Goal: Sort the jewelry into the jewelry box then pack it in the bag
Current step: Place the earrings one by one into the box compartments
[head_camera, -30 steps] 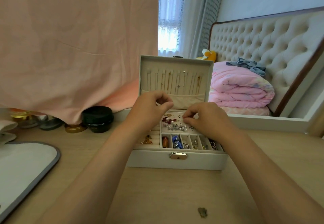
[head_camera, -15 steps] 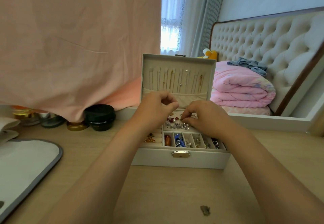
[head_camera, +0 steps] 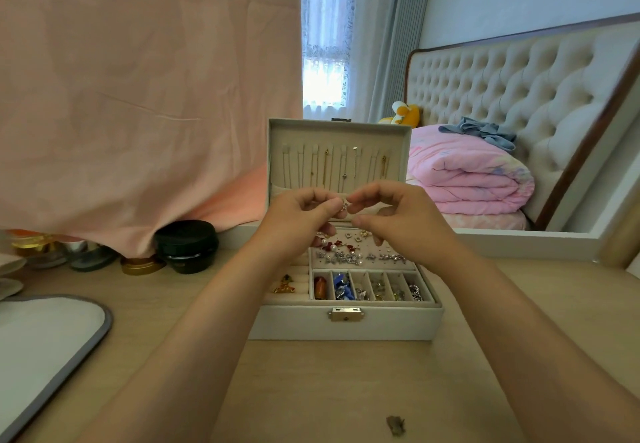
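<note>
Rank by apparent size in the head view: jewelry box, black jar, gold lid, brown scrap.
Largest to smallest:
jewelry box
black jar
gold lid
brown scrap, smallest despite lying nearest the camera

Matt pale wood table (head_camera: 311, 390), white leather-look jewelry box (head_camera: 346, 328) with shiny metal clasp (head_camera: 346, 314), pink cloth drape (head_camera: 138, 79)

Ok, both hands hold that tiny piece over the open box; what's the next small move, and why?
Probably lower the small silver piece, pinched between the left hand and right hand, to the stud panel of the jewelry box, where bare spots show on its right side.
</note>
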Demonstrator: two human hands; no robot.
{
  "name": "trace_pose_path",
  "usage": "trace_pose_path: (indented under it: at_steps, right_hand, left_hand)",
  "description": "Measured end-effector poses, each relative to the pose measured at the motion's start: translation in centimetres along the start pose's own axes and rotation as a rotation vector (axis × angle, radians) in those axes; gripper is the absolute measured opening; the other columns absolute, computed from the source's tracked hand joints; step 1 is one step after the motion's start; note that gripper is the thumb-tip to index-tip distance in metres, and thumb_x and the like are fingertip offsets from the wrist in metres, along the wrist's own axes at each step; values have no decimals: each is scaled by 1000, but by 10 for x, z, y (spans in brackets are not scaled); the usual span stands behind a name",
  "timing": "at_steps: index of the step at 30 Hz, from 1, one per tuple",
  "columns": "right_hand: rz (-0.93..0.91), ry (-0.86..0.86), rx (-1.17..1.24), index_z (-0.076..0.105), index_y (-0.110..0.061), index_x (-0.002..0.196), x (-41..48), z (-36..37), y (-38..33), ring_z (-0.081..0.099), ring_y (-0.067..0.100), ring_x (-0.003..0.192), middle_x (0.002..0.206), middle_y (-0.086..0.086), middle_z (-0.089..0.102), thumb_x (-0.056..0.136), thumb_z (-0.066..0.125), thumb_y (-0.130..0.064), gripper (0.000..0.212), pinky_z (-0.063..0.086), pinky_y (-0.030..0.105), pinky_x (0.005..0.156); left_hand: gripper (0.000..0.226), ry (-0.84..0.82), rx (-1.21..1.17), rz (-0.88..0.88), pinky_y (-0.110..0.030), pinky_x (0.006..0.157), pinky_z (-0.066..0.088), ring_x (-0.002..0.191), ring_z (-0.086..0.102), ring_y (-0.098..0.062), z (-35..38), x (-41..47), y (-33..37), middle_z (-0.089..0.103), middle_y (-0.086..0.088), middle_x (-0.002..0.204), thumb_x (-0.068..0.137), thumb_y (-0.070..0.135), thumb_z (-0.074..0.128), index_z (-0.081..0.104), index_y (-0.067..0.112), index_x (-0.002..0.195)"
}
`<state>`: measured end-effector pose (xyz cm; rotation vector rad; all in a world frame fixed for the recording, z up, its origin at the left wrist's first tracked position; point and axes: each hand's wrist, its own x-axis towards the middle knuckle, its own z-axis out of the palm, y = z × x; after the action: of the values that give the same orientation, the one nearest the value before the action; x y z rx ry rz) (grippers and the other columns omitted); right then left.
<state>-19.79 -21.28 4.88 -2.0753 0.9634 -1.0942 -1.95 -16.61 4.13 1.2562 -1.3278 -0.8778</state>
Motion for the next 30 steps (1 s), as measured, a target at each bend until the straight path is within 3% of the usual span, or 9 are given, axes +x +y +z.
trace_pose_path:
  at_steps: [8, 12, 18, 22, 26, 30]
  right_hand:
    - [-10, 37, 77, 77, -24, 85, -1, -1, -3, 56, 15, 48, 76, -7, 75, 80, 82, -9, 16, 50, 19, 52]
    - [-11, 51, 113, 78, -21, 90, -1, -4, -2, 55, 16, 49, 69, -8, 72, 84, 79, -14, 10, 52, 23, 54]
    - [-22, 57, 76, 79, -19, 93, -1, -5, -2, 56, 6, 48, 80, -6, 76, 76, 85, -15, 18, 50, 19, 53]
    - [1, 106, 81, 79, -24, 92, 1, -7, 5, 53, 6, 45, 70, -12, 73, 83, 80, -16, 12, 47, 18, 50]
    - [63, 108, -115, 78, -31, 92, 2, -15, 22, 57, 1, 47, 69, -23, 69, 89, 74, -20, 13, 48, 17, 56]
    - [81, 14, -394, 80, -32, 92, 1, -17, 33, 66, -6, 81, 89, -18, 74, 86, 75, -24, 11, 57, 28, 82]
  left_hand:
    - [15, 0, 73, 15, -12, 56, 49, 75, 66, -8, 6, -1, 2, 74, 2, 96, 96, 30, 63, 72, 20, 104]
    - [15, 15, 57, 32, -17, 58, 52, 73, 65, -10, 10, -1, 3, 74, 0, 94, 97, 29, 63, 72, 18, 103]
    - [11, 70, 99, 72, -13, 57, 52, 70, 65, -8, 14, 1, 3, 74, 2, 88, 95, 29, 65, 73, 22, 98]
    - [13, 43, 144, 102, -18, 67, 51, 81, 66, -6, 15, 1, 2, 75, 10, 89, 98, 29, 61, 73, 28, 100]
    - [18, -22, 547, 216, -24, 88, 45, 104, 58, -2, 14, 1, -8, 66, 18, 109, 99, 31, 57, 71, 37, 108]
    - [23, -100, 786, 267, -38, 104, 38, 118, 46, -9, 14, 2, -13, 59, 14, 117, 96, 32, 55, 73, 37, 109]
